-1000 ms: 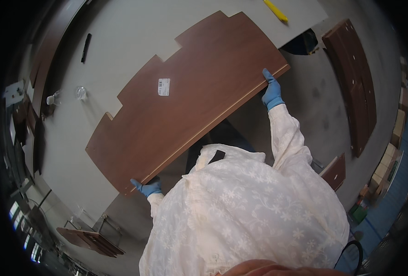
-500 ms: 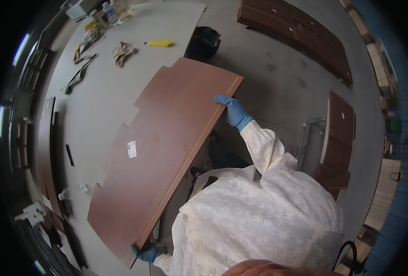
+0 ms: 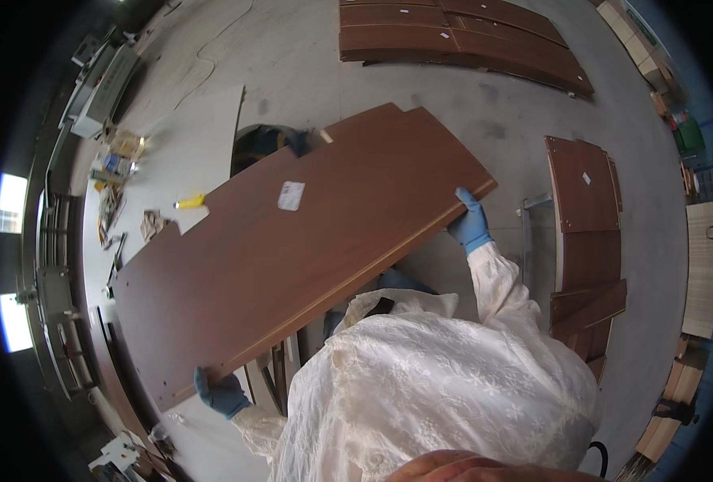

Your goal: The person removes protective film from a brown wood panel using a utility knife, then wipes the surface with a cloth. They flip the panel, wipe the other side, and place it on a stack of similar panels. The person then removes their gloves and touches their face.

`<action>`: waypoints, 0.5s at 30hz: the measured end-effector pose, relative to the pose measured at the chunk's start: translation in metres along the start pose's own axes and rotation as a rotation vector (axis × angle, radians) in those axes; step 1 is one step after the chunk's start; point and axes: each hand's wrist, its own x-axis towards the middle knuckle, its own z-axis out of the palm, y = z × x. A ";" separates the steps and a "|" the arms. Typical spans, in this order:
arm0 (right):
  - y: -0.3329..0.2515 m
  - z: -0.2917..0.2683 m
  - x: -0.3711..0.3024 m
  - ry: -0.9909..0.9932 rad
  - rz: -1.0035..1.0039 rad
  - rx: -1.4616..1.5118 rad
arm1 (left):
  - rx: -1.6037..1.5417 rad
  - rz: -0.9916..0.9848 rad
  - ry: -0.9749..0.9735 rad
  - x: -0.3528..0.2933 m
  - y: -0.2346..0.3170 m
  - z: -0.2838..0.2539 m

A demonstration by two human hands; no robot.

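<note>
From my end I see the brown panel (image 3: 292, 241) held in front of the person's white floral top (image 3: 437, 386), its left part above the worktop (image 3: 192, 149) and its right end out over the floor (image 3: 292, 56). I can't tell whether the underside touches the worktop. Its long axis runs on a slant, from lower left to upper right — the broad face up, the straight, pale-banded edge toward the body, the notched edge pointing away. A white label (image 3: 290, 195) sits on that face.

I have 2 blue-gloved hands on the straight edge, well apart. The left hand (image 3: 221, 394) has its grip closed about the edge near the lower-left end, thumb on top; the right hand (image 3: 472, 225) clasps it near the upper-right end, also thumb on top — the fingers beneath are hidden from me. Past the notched side lie a yellow tool (image 3: 190, 202) and a crumpled cloth (image 3: 154, 225).
</note>
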 end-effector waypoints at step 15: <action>-0.144 -0.082 0.141 0.364 -0.218 0.269 | 0.058 -0.398 -0.145 0.215 -0.195 0.382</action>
